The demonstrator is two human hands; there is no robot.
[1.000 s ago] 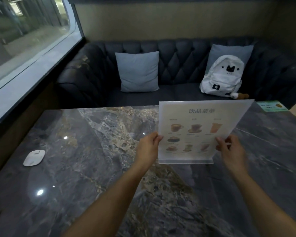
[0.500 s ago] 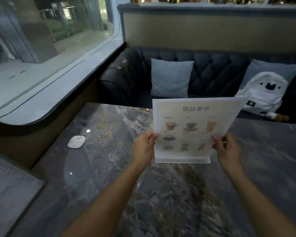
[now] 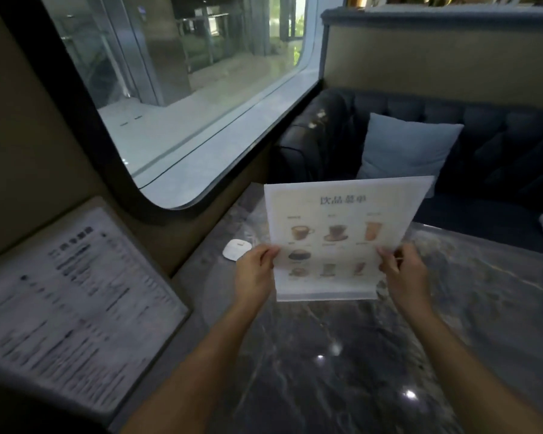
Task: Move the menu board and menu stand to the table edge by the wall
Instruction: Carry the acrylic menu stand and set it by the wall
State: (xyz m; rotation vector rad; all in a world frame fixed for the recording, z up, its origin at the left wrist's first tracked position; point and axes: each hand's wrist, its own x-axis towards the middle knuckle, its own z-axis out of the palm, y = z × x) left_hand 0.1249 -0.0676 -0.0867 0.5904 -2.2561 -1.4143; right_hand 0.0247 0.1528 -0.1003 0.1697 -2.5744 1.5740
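Observation:
A clear acrylic menu stand point(image 3: 336, 236) with a drinks sheet of cups and glasses is held upright just above the dark marble table point(image 3: 342, 364). My left hand point(image 3: 254, 274) grips its lower left edge and my right hand point(image 3: 405, 274) grips its lower right edge. A framed board with printed text point(image 3: 66, 308) leans against the wall at the lower left, blurred. The stand is now over the table's left part, near the wall below the window.
A small white rounded device point(image 3: 236, 249) lies on the table near the wall, just left of my left hand. A large window point(image 3: 185, 89) fills the left wall. A dark tufted sofa point(image 3: 499, 170) with a grey-blue cushion point(image 3: 405, 148) stands behind the table.
The view has swung left toward the wall and window. Both hands have carried the menu stand left across the table, close to the white device.

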